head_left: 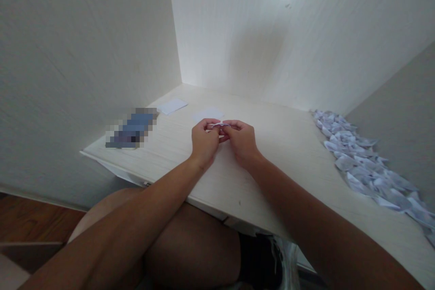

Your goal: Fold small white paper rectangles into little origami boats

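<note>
My left hand (205,139) and right hand (243,140) together pinch a small white paper (221,124) over the desk (282,140), beyond its front edge (217,213), with open room rightward to heaped folded papers (358,158).

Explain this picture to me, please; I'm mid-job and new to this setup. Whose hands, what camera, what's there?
No machine here: you see a person's bare left hand and right hand. The single picture comes from a camera worn on their head, looking forward and down. Both hands hold a small white piece, apparently paper, above a pale desk. Just beyond lies a white sheet; farther left are more white paper and a pixelated object. Many folded paper pieces line the right side.
</note>
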Tool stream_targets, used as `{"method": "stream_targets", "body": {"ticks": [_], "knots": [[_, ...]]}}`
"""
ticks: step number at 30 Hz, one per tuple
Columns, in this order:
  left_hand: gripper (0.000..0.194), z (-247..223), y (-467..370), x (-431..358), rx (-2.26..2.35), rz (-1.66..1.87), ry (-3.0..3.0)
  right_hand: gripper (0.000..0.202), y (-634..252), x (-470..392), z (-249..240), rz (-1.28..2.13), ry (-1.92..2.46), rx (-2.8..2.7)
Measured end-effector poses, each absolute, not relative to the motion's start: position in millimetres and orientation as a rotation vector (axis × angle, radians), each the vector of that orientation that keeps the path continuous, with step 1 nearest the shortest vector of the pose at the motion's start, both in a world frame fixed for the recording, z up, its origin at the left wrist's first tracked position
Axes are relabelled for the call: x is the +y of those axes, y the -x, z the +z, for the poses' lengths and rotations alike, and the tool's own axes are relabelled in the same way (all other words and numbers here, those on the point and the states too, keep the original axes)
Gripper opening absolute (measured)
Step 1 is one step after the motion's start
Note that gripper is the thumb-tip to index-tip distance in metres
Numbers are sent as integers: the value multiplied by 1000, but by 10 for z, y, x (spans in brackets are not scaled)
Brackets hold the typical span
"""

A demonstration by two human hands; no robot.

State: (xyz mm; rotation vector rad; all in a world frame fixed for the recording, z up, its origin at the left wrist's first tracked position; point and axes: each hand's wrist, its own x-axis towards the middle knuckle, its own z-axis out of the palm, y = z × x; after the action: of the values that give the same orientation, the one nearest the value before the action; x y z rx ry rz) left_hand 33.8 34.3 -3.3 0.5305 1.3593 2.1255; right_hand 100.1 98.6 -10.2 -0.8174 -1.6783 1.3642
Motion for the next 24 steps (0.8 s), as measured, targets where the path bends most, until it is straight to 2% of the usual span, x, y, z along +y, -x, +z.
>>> {"method": "stream_targets", "body": {"ticks": [5, 11, 24], "knots": [[12, -40, -340, 324, 1347, 2165, -529, 17, -990, 983, -102, 1458, 838, -1595], [14, -84, -318, 364, 1355, 2151, -551, 23, -1036, 1015, -122, 1357, 857, -1603], [18, -155, -391, 513, 1707, 2295, -449, 22, -1012, 831, 47, 761, 901, -1782]]}}
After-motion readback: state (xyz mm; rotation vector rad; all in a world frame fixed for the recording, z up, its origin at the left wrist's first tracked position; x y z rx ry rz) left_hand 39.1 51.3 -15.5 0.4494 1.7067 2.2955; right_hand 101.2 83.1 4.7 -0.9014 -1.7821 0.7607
